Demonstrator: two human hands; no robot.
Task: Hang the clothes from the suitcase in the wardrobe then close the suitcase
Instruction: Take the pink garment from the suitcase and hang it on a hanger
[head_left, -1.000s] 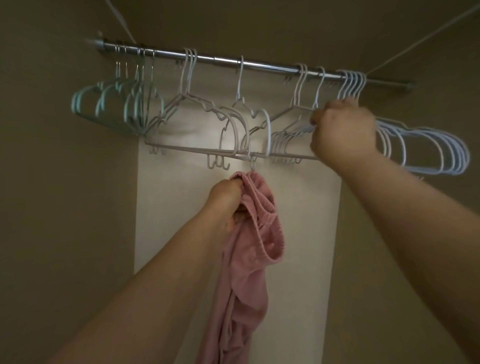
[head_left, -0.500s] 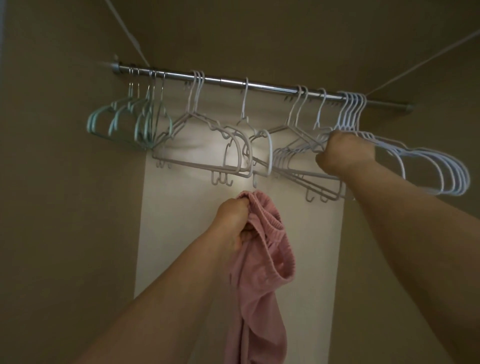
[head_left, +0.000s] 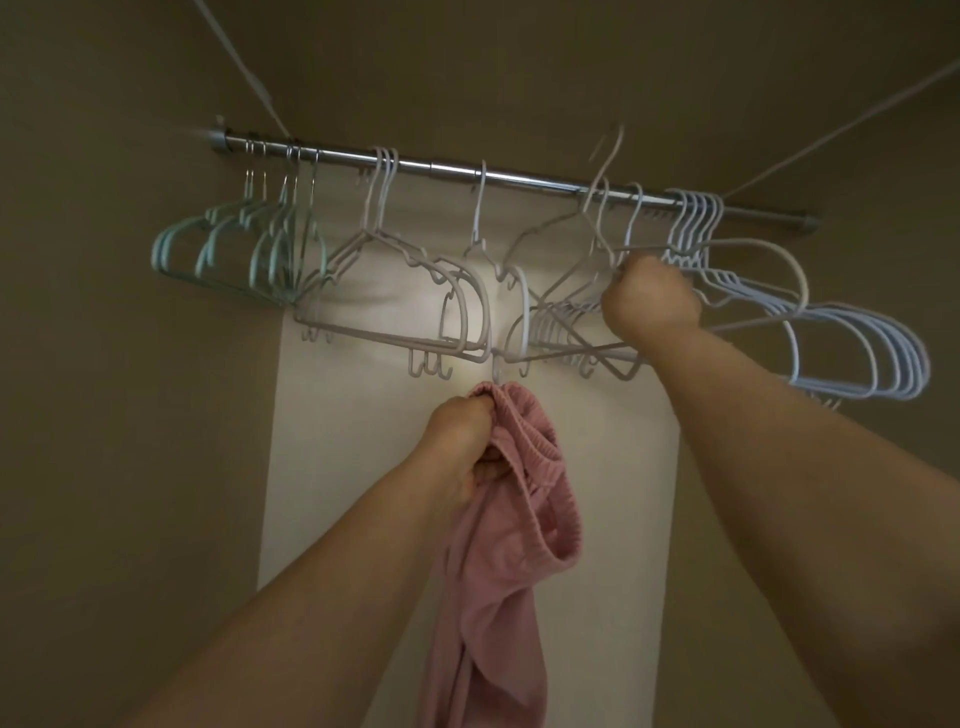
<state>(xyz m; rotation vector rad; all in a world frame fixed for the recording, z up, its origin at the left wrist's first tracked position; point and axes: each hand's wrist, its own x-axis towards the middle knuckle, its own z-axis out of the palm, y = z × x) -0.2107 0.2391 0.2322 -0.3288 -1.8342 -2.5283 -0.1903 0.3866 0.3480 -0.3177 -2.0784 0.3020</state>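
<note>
Inside the dim wardrobe (head_left: 104, 395), a cluster of mint-green plastic hangers (head_left: 234, 249) sits idle at the upper left of the frame, hooked on the polished chrome rail (head_left: 452, 169) that runs across the top. Below centre, my left hand (head_left: 467, 447) curls its fingers tight round the bunched elastic waistband of a soft pink ribbed-knit garment (head_left: 519, 530). I hold it high so the rest drapes limp and creased towards the bottom edge, just under the rail and not yet on anything. Right of centre, my right hand (head_left: 649, 301) makes a closed fist round the shoulder of a thin white hanger (head_left: 612, 162). Its hook stands above the rail, apparently lifted free to take the garment. At the far right, a tight fan of smooth pale-lilac hangers (head_left: 857, 353) hangs tilted. The suitcase is out of view.
</note>
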